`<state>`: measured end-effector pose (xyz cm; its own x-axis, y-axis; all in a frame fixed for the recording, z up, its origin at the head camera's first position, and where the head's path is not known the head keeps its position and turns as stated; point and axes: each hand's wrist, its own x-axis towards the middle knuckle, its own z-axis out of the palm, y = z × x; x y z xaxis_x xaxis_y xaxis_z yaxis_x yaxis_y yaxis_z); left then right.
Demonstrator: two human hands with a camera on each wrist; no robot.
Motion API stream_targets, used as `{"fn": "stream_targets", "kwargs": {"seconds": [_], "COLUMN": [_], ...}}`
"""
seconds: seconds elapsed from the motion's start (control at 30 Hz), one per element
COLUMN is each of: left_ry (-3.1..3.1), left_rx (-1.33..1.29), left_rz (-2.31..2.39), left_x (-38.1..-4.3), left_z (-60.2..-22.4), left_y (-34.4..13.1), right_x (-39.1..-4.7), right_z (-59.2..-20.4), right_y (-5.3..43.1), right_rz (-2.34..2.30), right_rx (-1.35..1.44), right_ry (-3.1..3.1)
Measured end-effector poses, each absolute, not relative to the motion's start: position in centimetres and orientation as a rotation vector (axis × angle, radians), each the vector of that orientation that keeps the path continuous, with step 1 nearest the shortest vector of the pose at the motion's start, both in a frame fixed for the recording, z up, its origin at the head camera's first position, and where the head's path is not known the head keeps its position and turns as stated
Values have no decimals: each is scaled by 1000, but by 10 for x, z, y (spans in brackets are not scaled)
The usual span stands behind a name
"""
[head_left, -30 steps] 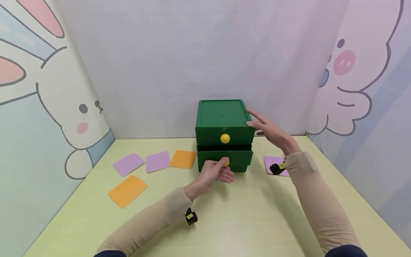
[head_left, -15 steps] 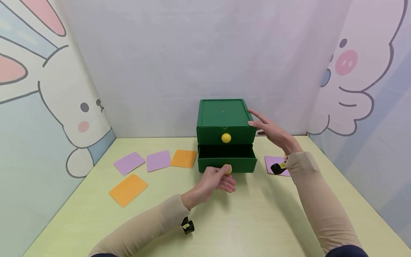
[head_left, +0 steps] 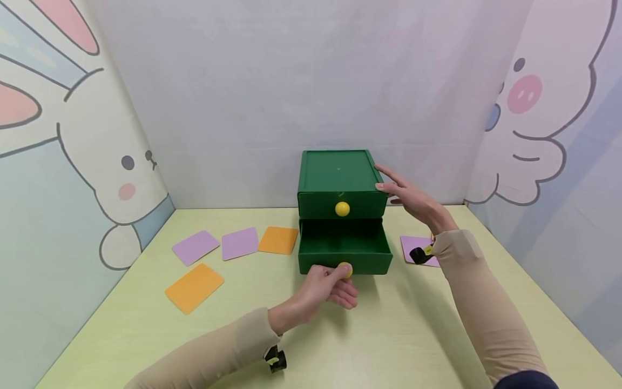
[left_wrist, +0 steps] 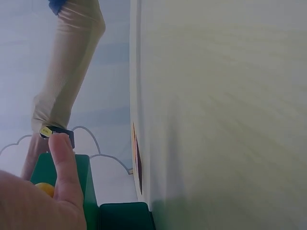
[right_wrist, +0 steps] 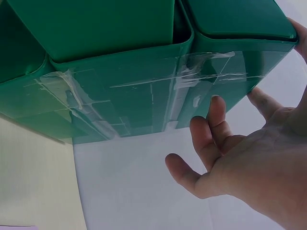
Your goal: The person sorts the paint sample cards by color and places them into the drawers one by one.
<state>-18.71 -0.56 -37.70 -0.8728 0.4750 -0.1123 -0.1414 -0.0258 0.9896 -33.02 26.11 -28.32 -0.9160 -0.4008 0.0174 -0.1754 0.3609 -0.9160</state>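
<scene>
A green drawer cabinet point(head_left: 338, 168) stands at the back of the table. Its top drawer is closed, with a yellow knob point(head_left: 342, 209) on the front. Beneath it a second drawer point(head_left: 371, 263) is pulled well out, its green inside bare. My left hand point(head_left: 313, 294) pinches that drawer's yellow knob point(head_left: 349, 273) between thumb and index finger, the other fingers loosely bent below. At the cabinet's upper right edge rests my right hand point(head_left: 413, 201), thumb near the front corner and index finger farther back. In the right wrist view its other fingers hang beside the taped green side point(right_wrist: 144, 96).
Left of the cabinet lie two purple cards, one farther left point(head_left: 196, 247) and one nearer point(head_left: 240, 243), an orange card point(head_left: 278, 240) and a larger orange card point(head_left: 194, 288). Another purple card point(head_left: 410, 247) lies under the right wrist. A pale wall point(head_left: 233, 108) closes the back.
My left hand has drawn the second drawer toward me, from slightly ajar to far out. The right hand keeps its place on the cabinet.
</scene>
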Motion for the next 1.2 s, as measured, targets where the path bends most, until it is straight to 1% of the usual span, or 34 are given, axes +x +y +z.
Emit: {"fn": "stream_targets", "kwargs": {"seconds": [0.57,1.03,1.2], "left_ry": [1779,1767,1783], "left_rx": [340,351,389], "left_rz": [1944,1934,1846], "left_x": [-172,-166,-164], "left_z": [-380,-383,-384], "left_y": [-8,-6,-8], "right_x": [-332,-331,-330], "right_z": [-284,-284,-284], "right_y": [261,262,262], "right_rz": [-1574,-1585,-1584], "right_rx": [-522,-529,-527], "right_ry": [2414,2413,2412]}}
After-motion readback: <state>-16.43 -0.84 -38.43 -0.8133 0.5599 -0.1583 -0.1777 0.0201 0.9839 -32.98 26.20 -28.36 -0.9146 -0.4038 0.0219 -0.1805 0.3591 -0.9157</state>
